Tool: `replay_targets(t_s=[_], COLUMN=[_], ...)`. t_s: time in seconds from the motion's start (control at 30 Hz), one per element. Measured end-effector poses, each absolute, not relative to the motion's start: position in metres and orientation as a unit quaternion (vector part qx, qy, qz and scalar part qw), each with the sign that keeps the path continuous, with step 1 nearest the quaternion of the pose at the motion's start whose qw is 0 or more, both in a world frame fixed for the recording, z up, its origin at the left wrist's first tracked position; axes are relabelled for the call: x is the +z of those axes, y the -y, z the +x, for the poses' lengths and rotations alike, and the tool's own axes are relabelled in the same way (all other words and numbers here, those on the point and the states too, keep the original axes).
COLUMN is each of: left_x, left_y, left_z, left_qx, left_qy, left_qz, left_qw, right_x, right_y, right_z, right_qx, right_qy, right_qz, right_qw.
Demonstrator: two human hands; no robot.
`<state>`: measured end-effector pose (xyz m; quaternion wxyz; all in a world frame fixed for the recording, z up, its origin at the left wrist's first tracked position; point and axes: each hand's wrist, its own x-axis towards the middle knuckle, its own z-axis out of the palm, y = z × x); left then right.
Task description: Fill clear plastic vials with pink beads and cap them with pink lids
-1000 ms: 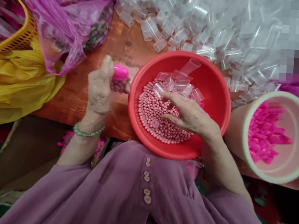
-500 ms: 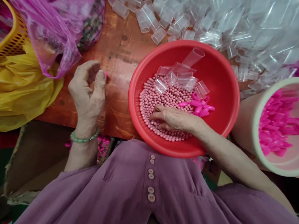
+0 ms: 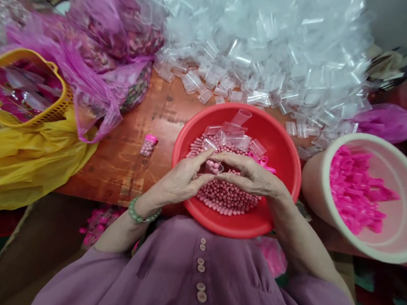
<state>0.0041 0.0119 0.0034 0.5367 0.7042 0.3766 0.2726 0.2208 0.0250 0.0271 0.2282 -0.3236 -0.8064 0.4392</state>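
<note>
Over the red bowl (image 3: pixel 283 208) both hands meet at a short clear tube with pink beads in it (image 3: pixel 214 166). My left hand (image 3: pixel 181 181) has its thumb and fingers closed round the tube from the left. My right hand (image 3: pixel 255 174) curves in from the other side, its thumb and fingertips closed about the tube's right end; whether loose beads are also in that hand is hidden. Below lie many loose pink beads (image 3: pixel 228 200), with several clear tubes (image 3: pixel 230 133) and bright pink plastic pieces (image 3: pixel 263 161). A bead-filled tube with a pink cap (image 3: pixel 148 145) stands on the table left of the bowl.
Clear tubes (image 3: pixel 265 50) are heaped along the back. To the right, a white bucket (image 3: pixel 320 187) holds pink plastic pieces (image 3: pixel 355 189). A yellow basket (image 3: pixel 59 109), purple bags (image 3: pixel 93 90) and a yellow bag (image 3: pixel 26 169) crowd the left.
My left hand has moved right from the table to the bowl, and the capped tube now shows there. My right hand has risen from the beads to the tube. The view has shifted.
</note>
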Motion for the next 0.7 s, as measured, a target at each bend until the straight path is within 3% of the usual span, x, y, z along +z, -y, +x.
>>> replay_targets(t_s=[0.27,0.43,0.57,0.7], left_x=[0.010,0.017,0.018,0.011], left_y=[-0.013,-0.016,-0.017,-0.022], left_z=[0.021,0.020,0.020,0.021], left_qx=[0.383,0.360,0.344,0.334], left_qy=[-0.395,-0.410,-0.398,-0.382], left_qz=[0.651,0.663,0.660,0.656], left_qw=[0.523,0.513,0.536,0.558], right_x=[0.033,0.023,0.014,0.013], right_y=[-0.025,-0.034,-0.037,-0.038], right_z=[0.231,0.256,0.270,0.268], right_qx=[0.452,0.354,0.309,0.202], right_qy=[0.748,0.724,0.735,0.757], right_qz=[-0.387,-0.519,-0.565,-0.622], right_qw=[0.295,0.285,0.212,0.012])
